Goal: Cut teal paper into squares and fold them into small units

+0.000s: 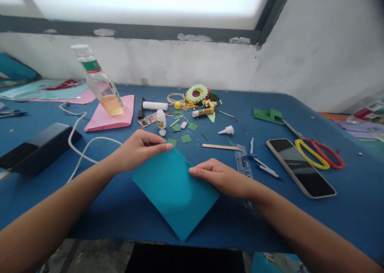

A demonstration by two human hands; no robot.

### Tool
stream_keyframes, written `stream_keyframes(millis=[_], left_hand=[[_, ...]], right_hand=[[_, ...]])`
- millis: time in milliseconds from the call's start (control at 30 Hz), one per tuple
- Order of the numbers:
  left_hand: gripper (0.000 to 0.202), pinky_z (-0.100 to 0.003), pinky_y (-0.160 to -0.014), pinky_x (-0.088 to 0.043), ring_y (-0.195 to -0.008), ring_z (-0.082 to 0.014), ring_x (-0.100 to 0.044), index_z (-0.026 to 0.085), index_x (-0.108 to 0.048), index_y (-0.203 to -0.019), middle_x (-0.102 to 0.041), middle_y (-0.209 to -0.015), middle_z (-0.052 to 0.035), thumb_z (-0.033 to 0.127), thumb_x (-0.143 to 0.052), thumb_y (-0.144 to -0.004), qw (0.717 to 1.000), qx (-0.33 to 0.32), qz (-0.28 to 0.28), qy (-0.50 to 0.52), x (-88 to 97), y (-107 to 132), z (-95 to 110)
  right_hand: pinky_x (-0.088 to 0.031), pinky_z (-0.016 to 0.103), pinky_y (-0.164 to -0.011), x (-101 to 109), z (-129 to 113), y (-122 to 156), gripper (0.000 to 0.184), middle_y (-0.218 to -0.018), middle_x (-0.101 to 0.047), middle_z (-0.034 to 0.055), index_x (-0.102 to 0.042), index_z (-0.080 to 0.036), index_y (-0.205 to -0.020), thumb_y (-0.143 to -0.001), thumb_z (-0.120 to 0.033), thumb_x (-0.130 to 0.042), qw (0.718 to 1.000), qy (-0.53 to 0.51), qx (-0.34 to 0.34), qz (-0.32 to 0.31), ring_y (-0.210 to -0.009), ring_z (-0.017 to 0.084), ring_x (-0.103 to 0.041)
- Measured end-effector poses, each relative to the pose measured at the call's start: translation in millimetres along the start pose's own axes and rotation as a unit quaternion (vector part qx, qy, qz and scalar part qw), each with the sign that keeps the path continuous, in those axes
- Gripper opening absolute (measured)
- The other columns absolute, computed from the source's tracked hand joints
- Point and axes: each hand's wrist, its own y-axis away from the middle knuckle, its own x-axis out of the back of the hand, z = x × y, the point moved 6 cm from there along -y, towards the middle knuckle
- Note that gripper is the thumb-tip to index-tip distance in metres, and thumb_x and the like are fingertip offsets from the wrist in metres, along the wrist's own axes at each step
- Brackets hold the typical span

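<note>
A teal sheet of paper (175, 193) lies on the blue table (345, 221) near its front edge, turned like a diamond. My left hand (139, 149) pinches the sheet's far corner, fingers pressed together on it. My right hand (220, 177) rests on the sheet's right edge with its fingers held together and flat against the paper.
A phone (300, 167), scissors (319, 153), a clear ruler (244, 165) and a wooden stick (220, 146) lie to the right. Glue tubes, green paper scraps and a paper ring (197, 93) sit behind. At left are a tilted bottle (100, 83), pink paper (109, 115), a white cable and a black box (36, 149).
</note>
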Motion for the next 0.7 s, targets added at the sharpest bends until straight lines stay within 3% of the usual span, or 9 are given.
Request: stream_keyframes(millis=[133,267,367,567,700], left_hand=[[0.028,-0.018,-0.038,-0.029,-0.043,-0.0069,-0.04,0.016,-0.064,-0.057,-0.05,-0.048,0.003,0.04,-0.066,-0.069,0.995,0.022,0.089,0.034,27.0,-1.2,-4.3],[0.016,-0.017,-0.049,-0.042,-0.06,-0.0109,-0.056,0.022,-0.073,-0.073,-0.068,-0.068,-0.0001,0.036,-0.071,-0.066,0.986,0.03,0.152,0.058,41.7,-0.8,-7.9],[0.021,-0.019,-0.059,-0.046,-0.075,-0.0143,-0.06,0.025,-0.074,-0.081,-0.072,-0.082,-0.0018,0.036,-0.074,-0.063,0.985,0.031,0.158,0.067,44.4,-1.3,-11.5],[0.018,-0.02,-0.045,-0.034,-0.051,-0.0088,-0.047,0.022,-0.074,-0.071,-0.06,-0.054,0.0008,0.038,-0.072,-0.064,0.986,0.03,0.144,0.079,49.1,-1.9,-15.3],[0.02,-0.02,-0.047,-0.037,-0.052,-0.0087,-0.048,0.02,-0.074,-0.072,-0.061,-0.058,-0.0002,0.039,-0.068,-0.068,0.985,0.051,0.114,0.119,45.1,-3.3,-16.7]], right_hand=[[-0.039,0.026,-0.06,6.3,-3.2,-0.2,0.046,-0.06,-0.051,-0.0009,-0.053,-0.016,-0.061,-0.082,-0.057,-0.044,0.999,0.0,0.035,0.007,-0.056,0.011,-0.047],[-0.046,0.03,-0.071,4.9,-1.3,-2.5,0.047,-0.073,-0.065,0.0041,-0.061,-0.015,-0.07,-0.081,-0.057,-0.046,0.998,-0.043,0.045,-0.016,-0.065,0.014,-0.06],[-0.047,0.03,-0.071,8.8,2.7,-4.7,0.048,-0.072,-0.066,0.0047,-0.062,-0.014,-0.071,-0.079,-0.059,-0.047,0.999,-0.031,0.037,0.004,-0.062,0.014,-0.061],[-0.046,0.029,-0.067,21.1,5.6,-4.2,0.053,-0.071,-0.067,0.0058,-0.062,-0.014,-0.071,-0.076,-0.064,-0.047,0.999,-0.009,0.024,0.04,-0.06,0.013,-0.06],[-0.046,0.03,-0.068,28.3,4.8,-1.9,0.052,-0.065,-0.065,0.0041,-0.062,-0.014,-0.069,-0.078,-0.064,-0.046,0.997,0.024,0.026,0.064,-0.061,0.014,-0.06]])
